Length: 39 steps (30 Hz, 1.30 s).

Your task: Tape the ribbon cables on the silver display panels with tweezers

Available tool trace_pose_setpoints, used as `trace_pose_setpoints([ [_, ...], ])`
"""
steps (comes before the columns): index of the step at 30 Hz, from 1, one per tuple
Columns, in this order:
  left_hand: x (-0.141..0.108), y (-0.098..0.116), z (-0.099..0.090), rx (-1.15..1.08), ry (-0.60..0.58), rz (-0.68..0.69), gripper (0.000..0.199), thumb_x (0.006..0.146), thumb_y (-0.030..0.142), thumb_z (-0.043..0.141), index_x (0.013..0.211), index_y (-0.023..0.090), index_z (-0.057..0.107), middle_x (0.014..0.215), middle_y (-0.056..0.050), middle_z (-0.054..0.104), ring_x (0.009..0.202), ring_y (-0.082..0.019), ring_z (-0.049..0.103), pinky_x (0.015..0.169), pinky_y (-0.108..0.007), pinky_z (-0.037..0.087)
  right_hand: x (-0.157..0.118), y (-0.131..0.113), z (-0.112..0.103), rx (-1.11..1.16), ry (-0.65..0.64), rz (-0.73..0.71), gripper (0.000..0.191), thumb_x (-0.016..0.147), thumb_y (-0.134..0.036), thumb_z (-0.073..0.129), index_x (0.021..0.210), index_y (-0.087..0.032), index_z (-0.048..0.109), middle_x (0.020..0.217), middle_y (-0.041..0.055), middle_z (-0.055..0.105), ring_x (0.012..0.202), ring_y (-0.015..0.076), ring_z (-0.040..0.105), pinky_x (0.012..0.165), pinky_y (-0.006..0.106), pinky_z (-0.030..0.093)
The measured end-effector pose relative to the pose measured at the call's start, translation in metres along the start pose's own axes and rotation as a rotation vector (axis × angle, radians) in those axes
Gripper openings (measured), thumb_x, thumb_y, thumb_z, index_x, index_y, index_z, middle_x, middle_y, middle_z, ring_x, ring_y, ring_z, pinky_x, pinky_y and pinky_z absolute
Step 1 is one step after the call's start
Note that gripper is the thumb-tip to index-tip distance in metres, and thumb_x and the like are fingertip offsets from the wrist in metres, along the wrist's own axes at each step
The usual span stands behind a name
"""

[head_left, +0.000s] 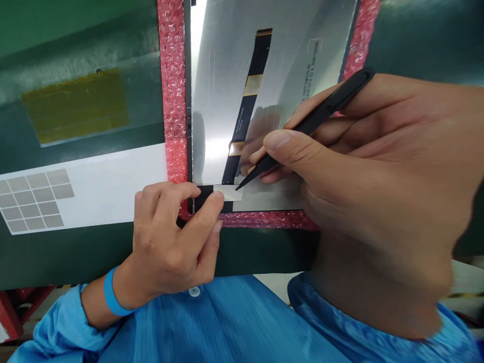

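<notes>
The right hand's grip is closed around a black pointed tool, its tip at a silvery strip near the metal panel's lower-left corner. The left hand sets 2 fingertips there; I cannot tell whether its grip pinches anything. Pink bubble wrap cushions the panel on the green tabletop.

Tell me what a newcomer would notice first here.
Probably the big silvery panel in the middle, bordered by pink bubble wrap, with a dark ribbon-like strip slanting across it. Then the right hand, large at the right, holding a black pointed tool, its tip at a pale tab near the panel's lower left corner. The left hand touches that corner.
</notes>
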State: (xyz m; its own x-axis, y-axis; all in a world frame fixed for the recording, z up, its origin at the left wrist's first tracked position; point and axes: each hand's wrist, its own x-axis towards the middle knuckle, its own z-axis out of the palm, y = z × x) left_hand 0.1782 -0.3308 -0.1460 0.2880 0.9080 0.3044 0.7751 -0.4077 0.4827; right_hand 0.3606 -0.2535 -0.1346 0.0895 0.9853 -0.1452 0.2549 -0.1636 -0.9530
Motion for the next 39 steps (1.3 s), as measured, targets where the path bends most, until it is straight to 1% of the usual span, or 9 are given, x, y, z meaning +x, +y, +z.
trace_pose_setpoints([
  [6, -0.001, 0.0, 0.002, 0.05, -0.046, 0.013, 0.032, 0.093, 0.022, 0.069, 0.124, 0.013, 0.074, 0.116, -0.02, 0.067, 0.106, -0.034, 0.061, 0.087, -0.052, 0.052, 0.0, -0.002, 0.001, -0.017, -0.007, 0.016, 0.019, 0.09, -0.009, 0.079, 0.085, -0.027, 0.072, 0.089, 0.0034, 0.077, 0.077, 0.0258, 0.077, 0.049, 0.036, 0.063],
  [13, -0.001, 0.005, 0.002, 0.14, -0.035, 0.016, 0.03, 0.093, 0.021, 0.069, 0.121, 0.012, 0.075, 0.116, -0.022, 0.067, 0.106, -0.037, 0.06, 0.084, -0.053, 0.051, 0.001, 0.0, 0.001, 0.038, -0.002, 0.003, 0.02, 0.086, -0.005, 0.081, 0.084, -0.023, 0.072, 0.082, 0.0038, 0.076, 0.064, 0.0231, 0.074, 0.046, 0.034, 0.059],
  [20, 0.001, 0.007, 0.002, 0.177, -0.039, 0.002, 0.031, 0.091, 0.016, 0.068, 0.121, 0.013, 0.078, 0.116, -0.023, 0.067, 0.107, -0.037, 0.059, 0.085, -0.051, 0.048, 0.003, 0.002, 0.001, 0.001, -0.019, -0.003, 0.016, 0.09, -0.007, 0.076, 0.086, -0.018, 0.067, 0.082, 0.0018, 0.075, 0.071, 0.0133, 0.075, 0.052, 0.02, 0.058],
  [25, -0.001, 0.009, 0.002, 0.233, -0.039, -0.031, 0.031, 0.091, 0.018, 0.07, 0.12, 0.017, 0.08, 0.118, -0.022, 0.066, 0.108, -0.038, 0.057, 0.085, -0.051, 0.044, 0.002, 0.006, -0.001, -0.021, -0.017, -0.023, 0.011, 0.091, -0.015, 0.078, 0.086, -0.02, 0.069, 0.085, 0.0002, 0.077, 0.076, 0.0147, 0.077, 0.054, 0.022, 0.055],
  [28, -0.002, 0.01, 0.003, 0.269, -0.046, -0.04, 0.032, 0.091, 0.019, 0.07, 0.121, 0.019, 0.08, 0.119, -0.021, 0.065, 0.109, -0.037, 0.056, 0.087, -0.051, 0.043, 0.001, 0.007, 0.0, -0.009, -0.005, -0.029, 0.012, 0.089, -0.014, 0.077, 0.084, -0.021, 0.069, 0.082, -0.001, 0.076, 0.075, 0.0145, 0.076, 0.053, 0.021, 0.052],
  [31, -0.002, 0.01, 0.003, 0.297, -0.034, -0.035, 0.031, 0.091, 0.018, 0.07, 0.12, 0.019, 0.08, 0.119, -0.02, 0.065, 0.111, -0.037, 0.055, 0.087, -0.049, 0.041, 0.003, 0.009, 0.002, 0.025, 0.033, -0.051, 0.014, 0.088, -0.01, 0.075, 0.082, -0.02, 0.066, 0.082, 0.0, 0.075, 0.074, 0.0148, 0.076, 0.053, 0.021, 0.053],
  [34, -0.004, 0.011, 0.003, 0.308, -0.027, -0.033, 0.03, 0.093, 0.017, 0.068, 0.12, 0.016, 0.08, 0.119, -0.02, 0.065, 0.114, -0.037, 0.054, 0.09, -0.049, 0.04, 0.005, 0.015, 0.005, 0.114, 0.036, -0.021, 0.015, 0.085, -0.011, 0.073, 0.081, -0.02, 0.063, 0.076, 0.0004, 0.073, 0.064, 0.0143, 0.072, 0.05, 0.021, 0.053],
  [37, -0.006, 0.011, 0.007, 0.334, -0.075, -0.015, 0.032, 0.098, 0.023, 0.064, 0.126, 0.013, 0.076, 0.126, -0.022, 0.063, 0.121, -0.038, 0.051, 0.095, -0.05, 0.037, 0.01, 0.023, 0.008, 0.229, 0.006, 0.063, 0.014, 0.081, -0.016, 0.074, 0.082, -0.019, 0.061, 0.07, 0.0002, 0.071, 0.059, 0.0157, 0.07, 0.047, 0.021, 0.054],
  [39, -0.008, 0.011, 0.012, 0.364, -0.135, 0.004, 0.038, 0.102, 0.032, 0.062, 0.135, 0.016, 0.072, 0.135, -0.021, 0.06, 0.126, -0.038, 0.049, 0.098, -0.05, 0.035, 0.014, 0.027, 0.01, 0.282, 0.011, 0.088, 0.016, 0.078, -0.02, 0.076, 0.083, -0.019, 0.06, 0.069, 0.0011, 0.071, 0.061, 0.0175, 0.072, 0.046, 0.021, 0.054],
])
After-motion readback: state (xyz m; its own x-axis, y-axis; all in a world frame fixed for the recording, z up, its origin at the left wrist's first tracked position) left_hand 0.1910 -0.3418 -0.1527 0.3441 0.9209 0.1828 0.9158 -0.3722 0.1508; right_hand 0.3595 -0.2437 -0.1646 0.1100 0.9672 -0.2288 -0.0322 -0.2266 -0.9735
